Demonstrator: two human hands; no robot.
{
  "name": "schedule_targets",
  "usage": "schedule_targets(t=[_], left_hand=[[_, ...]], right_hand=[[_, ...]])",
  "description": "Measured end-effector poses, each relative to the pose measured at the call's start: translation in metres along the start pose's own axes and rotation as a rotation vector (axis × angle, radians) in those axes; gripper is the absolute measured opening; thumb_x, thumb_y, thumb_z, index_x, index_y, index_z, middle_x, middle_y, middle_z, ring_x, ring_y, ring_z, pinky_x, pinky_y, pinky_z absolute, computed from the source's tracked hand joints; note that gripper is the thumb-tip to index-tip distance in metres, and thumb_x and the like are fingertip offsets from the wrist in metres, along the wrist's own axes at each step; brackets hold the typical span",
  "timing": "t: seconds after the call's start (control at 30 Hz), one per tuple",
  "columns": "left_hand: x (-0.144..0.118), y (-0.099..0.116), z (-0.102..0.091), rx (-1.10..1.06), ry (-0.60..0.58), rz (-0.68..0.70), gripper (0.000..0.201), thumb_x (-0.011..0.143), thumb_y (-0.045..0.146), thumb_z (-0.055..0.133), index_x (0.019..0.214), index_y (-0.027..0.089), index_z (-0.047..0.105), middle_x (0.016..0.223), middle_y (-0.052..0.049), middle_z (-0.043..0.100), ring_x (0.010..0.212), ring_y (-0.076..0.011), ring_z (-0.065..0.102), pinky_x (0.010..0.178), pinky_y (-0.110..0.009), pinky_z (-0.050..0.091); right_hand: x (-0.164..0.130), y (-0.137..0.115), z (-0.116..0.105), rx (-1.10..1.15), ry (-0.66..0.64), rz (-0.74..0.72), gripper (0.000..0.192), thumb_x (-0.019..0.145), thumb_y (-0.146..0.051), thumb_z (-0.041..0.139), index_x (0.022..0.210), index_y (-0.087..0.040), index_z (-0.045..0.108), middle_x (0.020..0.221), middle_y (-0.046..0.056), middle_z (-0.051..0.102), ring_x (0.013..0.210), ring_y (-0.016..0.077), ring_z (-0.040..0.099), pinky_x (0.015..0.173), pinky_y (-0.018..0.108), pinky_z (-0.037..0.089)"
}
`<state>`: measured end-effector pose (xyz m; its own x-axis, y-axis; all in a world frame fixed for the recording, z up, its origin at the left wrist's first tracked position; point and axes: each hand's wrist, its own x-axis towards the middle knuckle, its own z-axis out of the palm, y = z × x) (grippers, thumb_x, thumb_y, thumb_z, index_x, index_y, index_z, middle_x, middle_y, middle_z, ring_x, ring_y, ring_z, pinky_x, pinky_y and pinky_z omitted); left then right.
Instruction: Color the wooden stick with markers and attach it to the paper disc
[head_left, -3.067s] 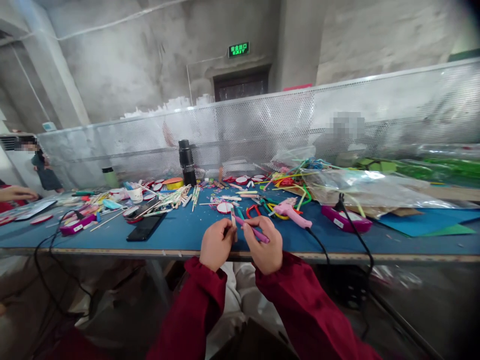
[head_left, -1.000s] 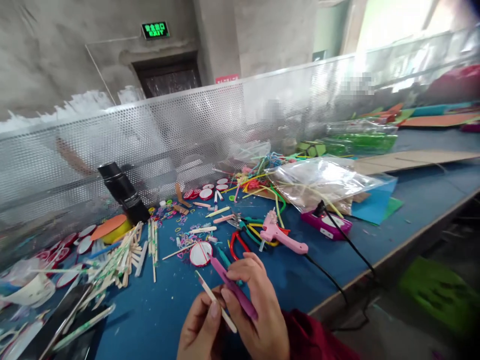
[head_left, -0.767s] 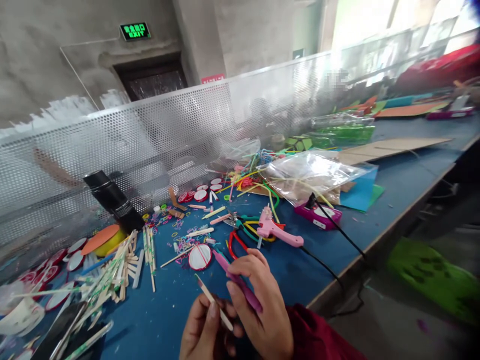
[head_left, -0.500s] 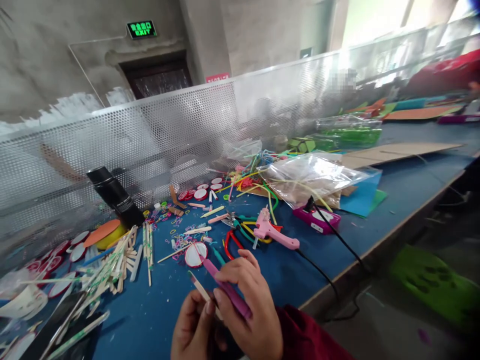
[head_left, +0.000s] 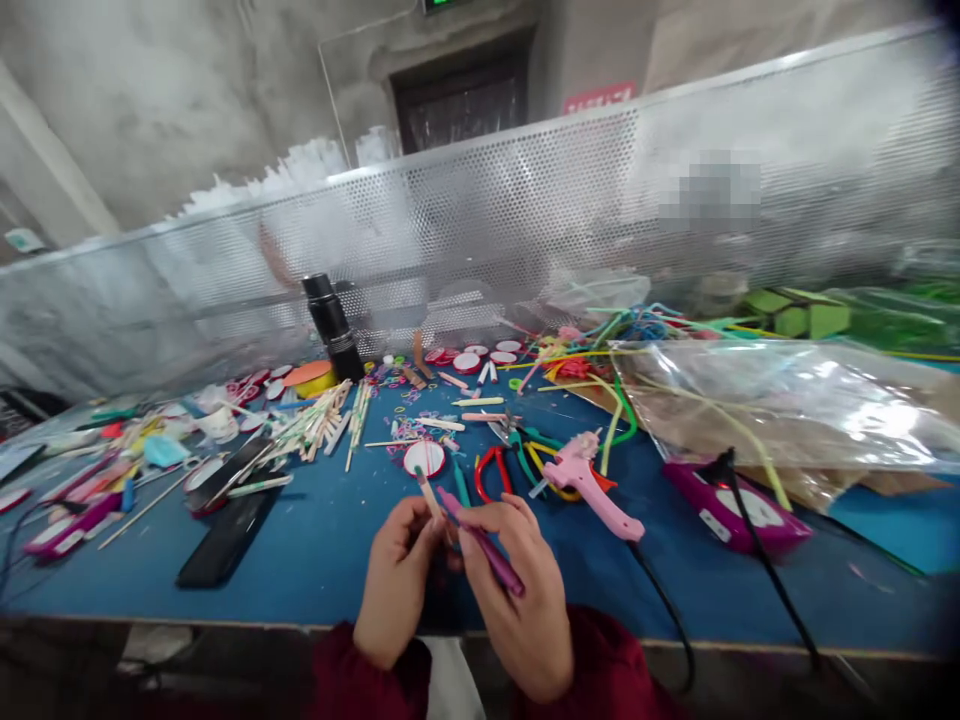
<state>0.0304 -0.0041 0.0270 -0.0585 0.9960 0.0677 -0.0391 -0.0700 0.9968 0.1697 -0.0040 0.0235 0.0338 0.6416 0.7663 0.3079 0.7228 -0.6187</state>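
Note:
My left hand (head_left: 401,565) pinches a slim pale stick (head_left: 427,492) with a coloured tip pointing up and away. Wrapped round a purple pen (head_left: 499,562), my right hand (head_left: 517,585) sits close beside the left one above the table's front edge. The pen's upper end leans toward the stick; whether they touch I cannot tell. Just beyond both hands lies a round white disc with a red rim (head_left: 424,459). Red-handled pliers (head_left: 493,472) and a pink glue gun (head_left: 592,485) lie to the right.
Wooden sticks (head_left: 319,425) lie piled at left, near a black phone (head_left: 225,545) and a black spray can (head_left: 334,325). On the right are a purple box (head_left: 731,510) with a black cable and a clear plastic bag (head_left: 787,400). A perforated metal screen (head_left: 465,230) runs along the back.
The view has turned left and levelled, showing more of the table's left side. Both hands keep hold of the stick and the pen, with the pen still angled toward the stick.

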Motion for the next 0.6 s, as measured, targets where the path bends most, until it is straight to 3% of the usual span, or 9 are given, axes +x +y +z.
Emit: schedule_targets(t=[0.13, 0.37, 0.6], left_hand=[[-0.0007, -0.0006, -0.0044, -0.035, -0.024, 0.003, 0.032, 0.090, 0.048, 0.068, 0.090, 0.016, 0.063, 0.074, 0.000, 0.065, 0.056, -0.0092, 0.061, 0.049, -0.018, 0.044], [-0.0057, -0.0050, -0.0074, -0.033, -0.092, 0.073, 0.035, 0.090, 0.049, 0.066, 0.087, 0.015, 0.059, 0.076, -0.001, 0.068, 0.049, -0.0063, 0.057, 0.046, -0.017, 0.039], [-0.0053, -0.0047, -0.0082, -0.006, -0.129, 0.120, 0.035, 0.090, 0.050, 0.065, 0.087, 0.015, 0.058, 0.076, -0.001, 0.067, 0.049, -0.0065, 0.056, 0.045, -0.018, 0.038]], right_hand=[[-0.0028, 0.0068, 0.0031, -0.028, 0.087, -0.017, 0.011, 0.095, -0.018, 0.061, 0.101, -0.026, 0.065, 0.091, -0.001, 0.073, 0.085, 0.0173, 0.068, 0.095, 0.037, 0.045], [-0.0048, 0.0116, 0.0074, -0.043, 0.211, 0.098, 0.007, 0.094, -0.028, 0.063, 0.094, -0.023, 0.068, 0.084, 0.003, 0.069, 0.078, 0.0190, 0.065, 0.078, 0.034, 0.050], [-0.0047, 0.0108, 0.0076, 0.029, 0.180, 0.128, 0.012, 0.092, -0.031, 0.064, 0.086, -0.021, 0.067, 0.077, 0.002, 0.068, 0.070, 0.0173, 0.063, 0.066, 0.029, 0.049]])
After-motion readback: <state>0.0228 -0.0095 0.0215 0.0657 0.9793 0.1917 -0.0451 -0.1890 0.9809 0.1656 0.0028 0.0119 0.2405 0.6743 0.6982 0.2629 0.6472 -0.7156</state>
